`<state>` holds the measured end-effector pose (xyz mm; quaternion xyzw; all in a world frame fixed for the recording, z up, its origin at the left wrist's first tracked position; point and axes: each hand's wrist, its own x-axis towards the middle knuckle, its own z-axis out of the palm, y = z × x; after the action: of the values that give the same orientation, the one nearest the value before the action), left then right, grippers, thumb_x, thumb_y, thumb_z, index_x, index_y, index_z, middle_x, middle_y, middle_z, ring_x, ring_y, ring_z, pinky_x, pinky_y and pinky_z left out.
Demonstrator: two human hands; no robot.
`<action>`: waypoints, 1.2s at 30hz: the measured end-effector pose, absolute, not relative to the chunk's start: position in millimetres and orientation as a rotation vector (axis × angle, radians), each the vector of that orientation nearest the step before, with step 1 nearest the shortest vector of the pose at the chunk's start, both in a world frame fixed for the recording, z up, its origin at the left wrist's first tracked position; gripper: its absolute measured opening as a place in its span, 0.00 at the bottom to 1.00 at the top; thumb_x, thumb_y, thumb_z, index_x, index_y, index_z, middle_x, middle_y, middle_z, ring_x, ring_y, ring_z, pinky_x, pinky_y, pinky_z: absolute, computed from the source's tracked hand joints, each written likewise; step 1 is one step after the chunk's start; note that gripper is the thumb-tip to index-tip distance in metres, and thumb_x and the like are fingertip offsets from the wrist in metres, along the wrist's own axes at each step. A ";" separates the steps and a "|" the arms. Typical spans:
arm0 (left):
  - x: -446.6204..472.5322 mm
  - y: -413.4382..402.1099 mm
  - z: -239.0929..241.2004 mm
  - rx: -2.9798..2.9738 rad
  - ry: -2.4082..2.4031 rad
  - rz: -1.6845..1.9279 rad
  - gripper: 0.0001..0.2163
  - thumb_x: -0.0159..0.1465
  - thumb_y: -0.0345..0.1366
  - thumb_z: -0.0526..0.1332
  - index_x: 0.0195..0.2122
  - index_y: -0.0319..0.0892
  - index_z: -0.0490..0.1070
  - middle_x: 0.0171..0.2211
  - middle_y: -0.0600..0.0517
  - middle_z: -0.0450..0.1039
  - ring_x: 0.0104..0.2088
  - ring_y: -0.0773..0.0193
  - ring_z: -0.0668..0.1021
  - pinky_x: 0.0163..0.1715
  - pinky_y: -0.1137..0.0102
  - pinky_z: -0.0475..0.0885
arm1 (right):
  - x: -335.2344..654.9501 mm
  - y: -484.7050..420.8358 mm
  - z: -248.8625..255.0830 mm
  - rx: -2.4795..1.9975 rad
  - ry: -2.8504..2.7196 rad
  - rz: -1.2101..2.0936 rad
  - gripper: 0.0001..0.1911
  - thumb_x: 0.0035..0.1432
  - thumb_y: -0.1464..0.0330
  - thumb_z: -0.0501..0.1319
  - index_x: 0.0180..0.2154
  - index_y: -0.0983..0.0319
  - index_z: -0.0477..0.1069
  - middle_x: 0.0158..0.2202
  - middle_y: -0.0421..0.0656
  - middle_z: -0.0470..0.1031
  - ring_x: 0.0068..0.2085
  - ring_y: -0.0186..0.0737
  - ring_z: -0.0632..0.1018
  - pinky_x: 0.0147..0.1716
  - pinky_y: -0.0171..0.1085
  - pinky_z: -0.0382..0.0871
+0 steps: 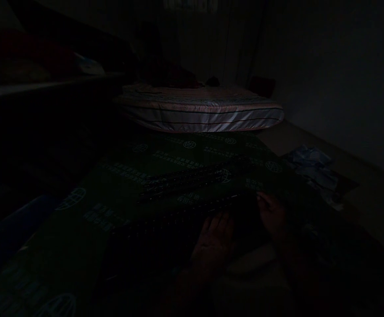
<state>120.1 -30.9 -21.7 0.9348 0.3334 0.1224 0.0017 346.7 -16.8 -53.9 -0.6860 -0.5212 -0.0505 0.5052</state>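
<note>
The room is very dark. In front of me lies a wide black panel [145, 246] with a row of small holes along its far edge. My left hand [214, 235] rests flat at its near side, fingers stretched out; whether it bears any weight is too dark to tell. At the panel's right end, my right hand [271, 211] has its fingers bent and pinched on the corner. Beyond the panel, several thin black perforated strips [185, 181] lie side by side.
Underneath is a green printed sheet [69, 237] with white globe marks and lettering. A mattress in a striped cover [205, 114] stands behind it. Crumpled cloth [314, 165] lies on the floor at right. A shelf [56, 83] with items runs along the left.
</note>
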 end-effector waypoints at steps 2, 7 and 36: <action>120.2 -30.8 -22.6 2.925 1.047 0.338 0.23 0.66 0.43 0.52 0.60 0.37 0.58 0.62 0.43 0.58 0.60 0.52 0.62 0.56 0.53 0.61 | 348.9 -15.8 -55.7 -1.701 -1.208 -0.026 0.16 0.55 0.60 0.54 0.34 0.61 0.76 0.34 0.47 0.78 0.36 0.44 0.78 0.38 0.44 0.73; 120.5 -31.4 -20.2 2.873 1.056 0.243 0.23 0.67 0.44 0.51 0.60 0.38 0.58 0.63 0.43 0.56 0.61 0.51 0.61 0.58 0.53 0.60 | 349.5 -14.6 -55.9 -1.783 -1.138 0.165 0.19 0.51 0.57 0.53 0.33 0.61 0.77 0.37 0.48 0.79 0.40 0.48 0.78 0.44 0.47 0.70; 121.8 -38.5 -8.8 2.785 1.035 0.174 0.24 0.68 0.44 0.48 0.61 0.35 0.56 0.64 0.43 0.53 0.63 0.51 0.57 0.59 0.52 0.56 | 353.1 -15.8 -56.4 -1.885 -1.166 0.278 0.20 0.47 0.56 0.54 0.34 0.60 0.77 0.39 0.48 0.78 0.42 0.50 0.76 0.46 0.48 0.67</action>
<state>121.8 -38.5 -8.8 0.9326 0.3465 0.0584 0.0828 353.1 -15.8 -56.4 -0.7584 -0.4691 0.1118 0.4386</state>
